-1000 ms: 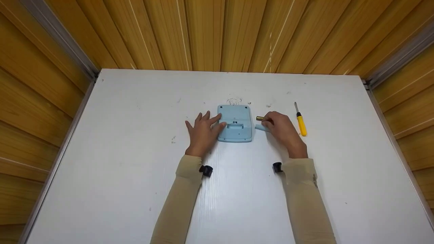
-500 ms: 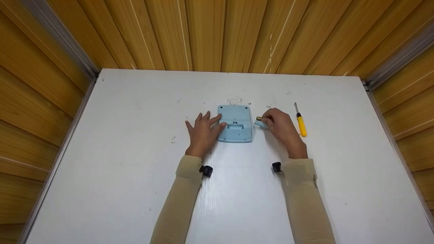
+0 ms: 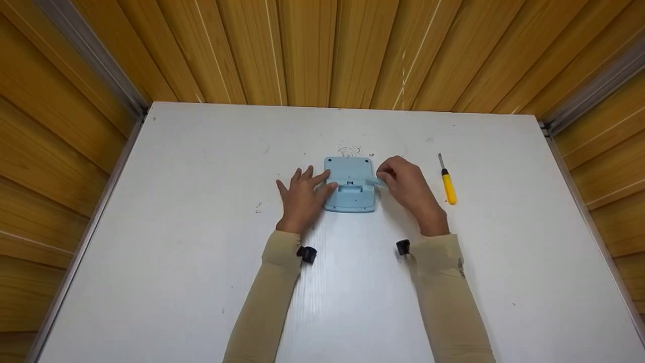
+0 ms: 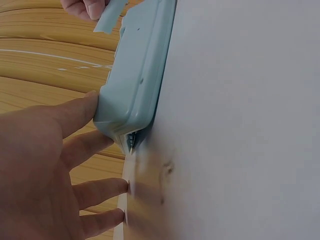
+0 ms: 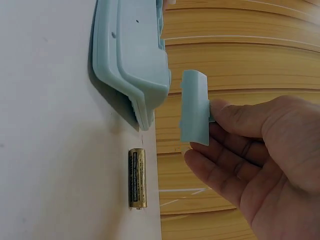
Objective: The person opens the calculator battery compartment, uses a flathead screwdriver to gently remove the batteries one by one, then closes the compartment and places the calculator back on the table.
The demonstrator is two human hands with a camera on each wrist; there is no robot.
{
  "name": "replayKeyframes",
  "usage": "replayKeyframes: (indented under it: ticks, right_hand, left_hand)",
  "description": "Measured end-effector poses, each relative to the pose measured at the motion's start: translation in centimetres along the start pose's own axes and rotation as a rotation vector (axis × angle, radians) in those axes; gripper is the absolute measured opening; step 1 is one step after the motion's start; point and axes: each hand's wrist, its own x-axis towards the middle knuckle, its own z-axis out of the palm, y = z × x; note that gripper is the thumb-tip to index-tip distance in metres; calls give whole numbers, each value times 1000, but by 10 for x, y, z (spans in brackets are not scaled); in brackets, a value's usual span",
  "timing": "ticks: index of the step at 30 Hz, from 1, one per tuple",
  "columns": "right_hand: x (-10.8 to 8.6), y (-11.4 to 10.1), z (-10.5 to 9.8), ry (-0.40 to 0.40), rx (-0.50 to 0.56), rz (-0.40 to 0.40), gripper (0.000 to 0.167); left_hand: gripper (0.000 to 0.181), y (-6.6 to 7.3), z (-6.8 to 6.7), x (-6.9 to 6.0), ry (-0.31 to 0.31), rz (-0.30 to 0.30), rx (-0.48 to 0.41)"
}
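A light blue calculator (image 3: 348, 170) lies face down on the white table, its battery compartment uncovered and facing up. My left hand (image 3: 301, 200) rests at its left edge, with the thumb on the back and the index finger against the side; the other fingers spread out straight. Between thumb and fingers, my right hand (image 3: 409, 189) pinches a small light blue battery cover (image 5: 194, 107), held over the calculator's right side. On the table below that hand lies a gold and black battery (image 5: 137, 178), which the hand hides in the head view.
Right of the right hand lies a screwdriver (image 3: 448, 186) with a yellow handle, its tip pointing away. Wood-patterned panels (image 3: 302, 55) border the white table (image 3: 201, 166) at the back and both sides. Dark marks speckle the tabletop.
The right hand has lifted the battery cover and brought it leftward over the calculator's right edge. The battery no longer shows in the head view. The left hand and calculator have stayed in place.
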Motion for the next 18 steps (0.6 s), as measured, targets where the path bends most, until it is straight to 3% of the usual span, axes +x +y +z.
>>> replayKeyframes:
  ticks: [18]
  right_hand:
    - [3,-34,22,-81,-35,-110,11]
  left_hand:
    - [53,1,-1,0,-3,-15,23]
